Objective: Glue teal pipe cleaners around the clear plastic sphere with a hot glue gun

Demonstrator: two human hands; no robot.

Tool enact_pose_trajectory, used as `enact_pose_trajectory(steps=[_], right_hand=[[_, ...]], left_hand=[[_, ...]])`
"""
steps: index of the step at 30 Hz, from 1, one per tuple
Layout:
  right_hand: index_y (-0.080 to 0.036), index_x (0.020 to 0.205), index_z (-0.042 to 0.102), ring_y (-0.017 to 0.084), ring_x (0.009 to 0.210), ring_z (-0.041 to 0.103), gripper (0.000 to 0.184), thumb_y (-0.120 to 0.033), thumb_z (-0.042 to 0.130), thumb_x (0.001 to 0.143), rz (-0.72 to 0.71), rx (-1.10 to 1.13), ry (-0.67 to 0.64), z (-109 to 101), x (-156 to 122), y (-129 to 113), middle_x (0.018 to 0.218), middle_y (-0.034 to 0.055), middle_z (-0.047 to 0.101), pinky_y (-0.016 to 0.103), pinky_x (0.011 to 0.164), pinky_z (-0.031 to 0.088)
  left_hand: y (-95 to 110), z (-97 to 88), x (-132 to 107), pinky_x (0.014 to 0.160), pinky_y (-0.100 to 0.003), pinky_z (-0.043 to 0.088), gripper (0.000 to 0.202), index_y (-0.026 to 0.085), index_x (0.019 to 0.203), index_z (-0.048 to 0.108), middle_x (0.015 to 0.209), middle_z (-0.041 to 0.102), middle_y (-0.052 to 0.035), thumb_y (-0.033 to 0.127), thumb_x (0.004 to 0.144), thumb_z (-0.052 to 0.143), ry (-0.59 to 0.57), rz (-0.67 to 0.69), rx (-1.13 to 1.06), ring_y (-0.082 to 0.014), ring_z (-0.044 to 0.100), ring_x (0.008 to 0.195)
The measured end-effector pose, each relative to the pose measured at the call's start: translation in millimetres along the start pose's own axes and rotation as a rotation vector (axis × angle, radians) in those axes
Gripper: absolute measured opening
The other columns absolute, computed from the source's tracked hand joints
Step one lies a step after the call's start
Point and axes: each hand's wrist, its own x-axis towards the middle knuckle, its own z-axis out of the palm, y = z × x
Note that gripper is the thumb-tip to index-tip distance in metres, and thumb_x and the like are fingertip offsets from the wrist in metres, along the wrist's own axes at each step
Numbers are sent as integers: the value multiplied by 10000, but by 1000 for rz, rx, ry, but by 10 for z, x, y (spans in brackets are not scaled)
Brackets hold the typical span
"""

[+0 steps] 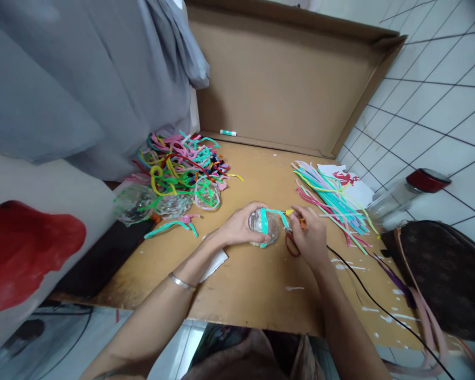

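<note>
My left hand (pixel 243 224) is closed around a clear, round plastic container (pixel 272 226) above the table. A turquoise pipe cleaner (pixel 265 227) runs down the container's side, and its free end arches out to the right. My right hand (pixel 312 232) grips a hot glue gun (pixel 303 224), mostly hidden by the fingers. Its yellow tip points at the container, close to the pipe cleaner; whether they touch I cannot tell. Just below the right fingers show red scissor handles (pixel 293 246).
A tangled heap of coloured pipe cleaners (pixel 182 163) lies at the left, beside clear plastic pieces (pixel 174 205). Straight pipe cleaners (pixel 332 195) lie at the right. A black cord (pixel 364 282) crosses to a brown bag (pixel 451 279). A bottle (pixel 404 192) and cardboard (pixel 285 79) stand behind.
</note>
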Motion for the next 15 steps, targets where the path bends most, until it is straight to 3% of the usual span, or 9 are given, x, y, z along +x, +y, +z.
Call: enact_pose_trajectory(steps=[2,5,10,15], right_hand=[[-179,1071,642,205,841,643,271,-298,504,870,-46,133,-19,-27,13,-163,908,76,694,340,770,500],[-183,1025,661,199,832,652,232,-287,547,851,-84,151,-10,-69,68,-339,904,68,710,322,748,498],[-197,845,667,159,743,645,183,-201,488,879,-112,216,-18,-73,135,-404,802,33,708,283,700,488],[-193,996,645,187,818,653,197,-276,585,828,-95,198,-10,-24,95,-423,907,51,709,309,736,506]], left_hand=[[4,6,1,942,-409,468,694,194,1203,535,1136,630,-67,349,575,786,1,0,-1,-248,597,1022],[10,11,2,912,-394,477,679,195,1198,539,1108,633,-56,340,578,776,10,-8,-3,-237,597,986],[10,12,5,897,-380,476,665,182,1180,542,1074,630,-49,297,566,770,7,-5,-5,-231,596,970],[5,13,5,895,-389,477,662,198,1191,541,1102,642,-53,300,576,764,3,10,-34,-234,605,979]])
